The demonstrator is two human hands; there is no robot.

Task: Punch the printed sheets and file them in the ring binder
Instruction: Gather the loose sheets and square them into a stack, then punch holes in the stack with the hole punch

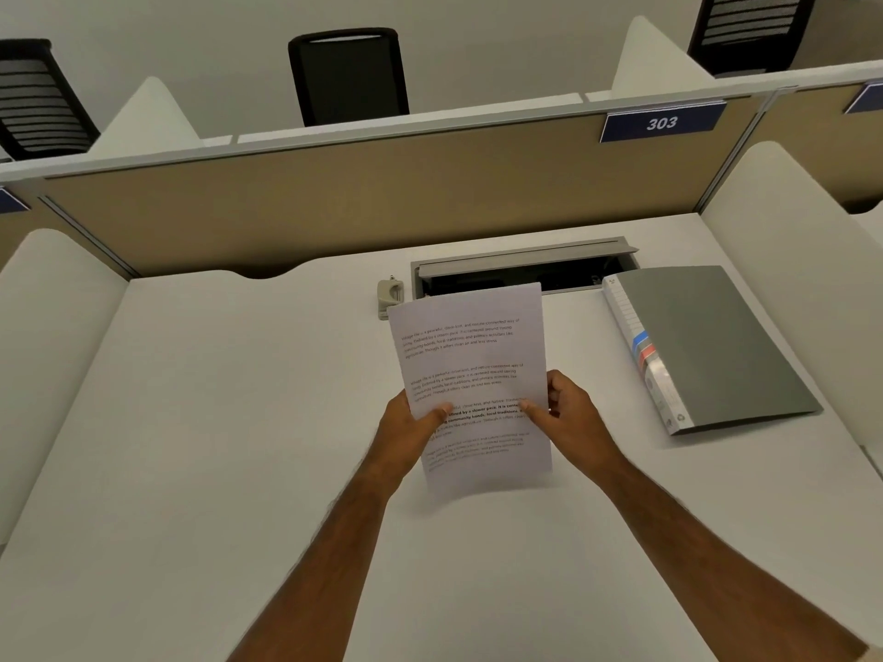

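Observation:
I hold the printed sheets [470, 355] upright above the middle of the white desk [215, 446], text facing me. My left hand [411, 427] grips their left edge with the thumb on the front. My right hand [571, 413] grips the right edge the same way. A small beige hole punch [389, 294] stands on the desk just behind the sheets' top left corner, partly hidden by them. The grey ring binder [712, 346] lies closed and flat at the right, its labelled spine towards the sheets.
An open cable tray slot [521, 272] runs along the back of the desk behind the sheets. A tan partition [334, 203] with a blue "303" sign [662, 122] closes the back. White side panels flank the desk. Black chairs stand beyond the partition.

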